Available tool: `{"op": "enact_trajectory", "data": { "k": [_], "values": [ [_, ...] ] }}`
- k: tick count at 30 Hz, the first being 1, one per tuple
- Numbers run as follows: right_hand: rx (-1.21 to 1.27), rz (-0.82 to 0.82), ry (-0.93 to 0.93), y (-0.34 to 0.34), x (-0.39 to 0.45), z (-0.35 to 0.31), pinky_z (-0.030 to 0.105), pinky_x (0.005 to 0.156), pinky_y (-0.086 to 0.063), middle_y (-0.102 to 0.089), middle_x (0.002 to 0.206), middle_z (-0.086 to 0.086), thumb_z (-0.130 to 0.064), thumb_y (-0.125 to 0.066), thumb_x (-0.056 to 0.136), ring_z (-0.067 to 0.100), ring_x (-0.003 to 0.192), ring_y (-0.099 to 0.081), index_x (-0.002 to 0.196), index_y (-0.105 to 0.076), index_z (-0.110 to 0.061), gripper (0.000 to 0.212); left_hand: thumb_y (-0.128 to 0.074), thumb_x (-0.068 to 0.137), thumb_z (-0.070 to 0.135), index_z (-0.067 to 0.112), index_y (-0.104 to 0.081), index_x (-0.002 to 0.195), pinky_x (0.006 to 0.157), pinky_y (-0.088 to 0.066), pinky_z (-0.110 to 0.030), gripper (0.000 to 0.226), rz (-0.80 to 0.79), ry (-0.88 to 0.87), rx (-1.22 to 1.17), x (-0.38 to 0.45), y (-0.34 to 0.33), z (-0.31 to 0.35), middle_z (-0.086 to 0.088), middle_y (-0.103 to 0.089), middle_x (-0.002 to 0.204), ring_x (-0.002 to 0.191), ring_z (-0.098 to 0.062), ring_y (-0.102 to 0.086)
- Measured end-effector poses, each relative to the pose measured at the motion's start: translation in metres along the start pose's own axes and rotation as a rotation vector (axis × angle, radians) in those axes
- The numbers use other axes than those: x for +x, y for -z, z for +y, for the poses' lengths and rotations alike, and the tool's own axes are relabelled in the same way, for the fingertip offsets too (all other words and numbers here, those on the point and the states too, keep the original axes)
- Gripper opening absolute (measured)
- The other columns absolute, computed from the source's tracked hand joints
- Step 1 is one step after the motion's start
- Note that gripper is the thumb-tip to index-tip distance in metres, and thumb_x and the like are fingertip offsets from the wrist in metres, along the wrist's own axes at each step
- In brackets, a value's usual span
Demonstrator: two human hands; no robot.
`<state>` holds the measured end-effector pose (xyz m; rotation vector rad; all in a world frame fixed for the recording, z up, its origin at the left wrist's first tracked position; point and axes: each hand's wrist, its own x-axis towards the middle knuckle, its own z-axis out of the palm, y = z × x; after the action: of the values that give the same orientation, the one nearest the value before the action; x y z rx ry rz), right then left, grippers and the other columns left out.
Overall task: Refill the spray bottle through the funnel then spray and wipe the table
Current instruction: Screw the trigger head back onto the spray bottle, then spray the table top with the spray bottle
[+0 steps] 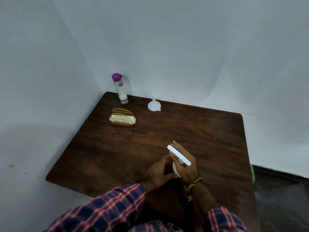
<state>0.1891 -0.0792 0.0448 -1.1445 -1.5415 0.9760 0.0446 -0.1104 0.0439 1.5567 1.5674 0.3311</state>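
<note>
Spray bottle (178,155): one; right hand (185,166) grips its head, left hand (158,173) holds its body.
Funnel (154,105): one.
Water bottle (120,89): one.
Napkin holder (122,117): one.

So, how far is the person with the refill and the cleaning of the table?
Nothing looks done yet. The funnel lies unused on the table, the purple-capped bottle is closed, and the napkins sit in their holder. In hand: both hands, left and right, hold the spray bottle, seemingly working its head. Filling, spraying and wiping remain.
</note>
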Motion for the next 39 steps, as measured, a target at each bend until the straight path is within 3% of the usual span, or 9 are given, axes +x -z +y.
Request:
{"op": "enact_trajectory", "data": {
  "k": [6,12,17,22,26,30,33,35,39],
  "values": [
    [0.014,0.071,-0.017,-0.025,0.007,-0.049,0.037,0.061,-0.054,-0.068,0.073,-0.007,-0.014,-0.069,0.089,0.013,0.063,-0.066,0.097,-0.072,-0.018,0.009,-0.058,0.095,0.033,0.025,-0.061,0.126,0.098,-0.046,-0.024,0.032,0.006,0.015,0.145,-0.025,0.039,-0.058,0.008,-0.066,0.121,0.111,-0.005,-0.060],
    [0.023,-0.020,-0.397,-0.060,0.005,-0.062,0.030,0.045,-0.048,-0.061,0.058,0.009,-0.020,-0.071,0.088,0.016,0.043,-0.056,0.097,-0.071,-0.006,0.017,-0.055,0.097,0.025,0.020,-0.043,0.144,0.117,-0.024,-0.029,0.049,0.034,0.158,0.252,-0.031,0.054,-0.106,-0.001,-0.038,0.153,0.142,-0.018,-0.034],
    [-0.041,0.075,-0.540,-0.073,0.011,-0.059,0.029,0.044,-0.051,-0.067,0.074,0.020,-0.018,-0.073,0.085,0.023,0.047,-0.060,0.098,-0.070,-0.006,0.018,-0.053,0.097,0.016,0.018,-0.010,0.157,0.120,-0.019,-0.038,0.074,-0.165,0.197,0.433,-0.010,0.071,-0.131,-0.002,-0.002,0.164,0.151,-0.026,-0.002],
    [-0.325,0.145,-0.656,-0.078,0.024,-0.048,0.039,0.080,-0.057,-0.073,0.087,-0.004,-0.060,-0.069,0.075,0.019,0.085,-0.070,0.099,-0.072,-0.021,0.046,-0.052,0.097,0.010,0.014,-0.005,0.156,0.118,-0.025,-0.040,0.076,-0.212,0.158,0.603,0.001,0.071,-0.137,-0.008,-0.001,0.164,0.150,-0.033,-0.007],
    [-0.532,0.185,-0.728,-0.086,0.021,-0.056,0.039,0.085,-0.055,-0.069,0.100,0.006,-0.063,-0.068,0.075,0.030,0.096,-0.067,0.105,-0.067,-0.015,0.057,-0.044,0.100,0.010,0.009,-0.010,0.155,0.117,-0.021,-0.039,0.065,-0.198,0.159,0.626,0.008,0.067,-0.138,-0.014,-0.009,0.163,0.148,-0.038,-0.015],
    [-0.596,-0.059,-0.660,-0.080,0.004,-0.054,0.027,0.077,-0.051,-0.073,0.099,0.001,-0.063,-0.063,0.079,0.023,0.095,-0.069,0.109,-0.071,-0.026,0.048,-0.044,0.099,0.007,0.010,-0.009,0.155,0.118,-0.024,-0.041,0.067,-0.212,0.182,0.638,0.007,0.067,-0.136,-0.013,-0.007,0.163,0.148,-0.037,-0.014],
    [-0.729,-0.285,-0.656,-0.079,-0.018,-0.048,0.023,0.074,-0.048,-0.069,0.102,-0.005,-0.087,-0.044,0.063,0.017,0.096,-0.067,0.112,-0.067,-0.040,0.072,-0.049,0.097,0.006,0.012,-0.008,0.155,0.117,-0.028,-0.044,0.071,-0.236,0.216,0.637,0.005,0.067,-0.129,-0.010,-0.005,0.163,0.149,-0.035,-0.011],
    [-0.844,-0.410,-0.670,-0.079,-0.034,-0.040,0.026,0.076,-0.049,-0.066,0.104,-0.005,-0.089,-0.037,0.063,0.018,0.095,-0.065,0.115,-0.063,-0.046,0.071,-0.049,0.097,0.006,0.013,-0.008,0.155,0.116,-0.030,-0.046,0.071,-0.230,0.236,0.619,0.003,0.067,-0.125,-0.009,-0.004,0.164,0.149,-0.035,-0.009],
    [-0.793,-0.248,-0.753,-0.065,-0.039,-0.037,0.028,0.071,-0.050,-0.070,0.097,-0.003,-0.086,-0.041,0.061,0.019,0.089,-0.067,0.107,-0.067,-0.038,0.072,-0.046,0.098,0.007,0.013,-0.008,0.156,0.116,-0.028,-0.049,0.069,-0.235,0.265,0.595,0.003,0.068,-0.119,-0.008,-0.002,0.164,0.149,-0.035,-0.007]
  ]
}}
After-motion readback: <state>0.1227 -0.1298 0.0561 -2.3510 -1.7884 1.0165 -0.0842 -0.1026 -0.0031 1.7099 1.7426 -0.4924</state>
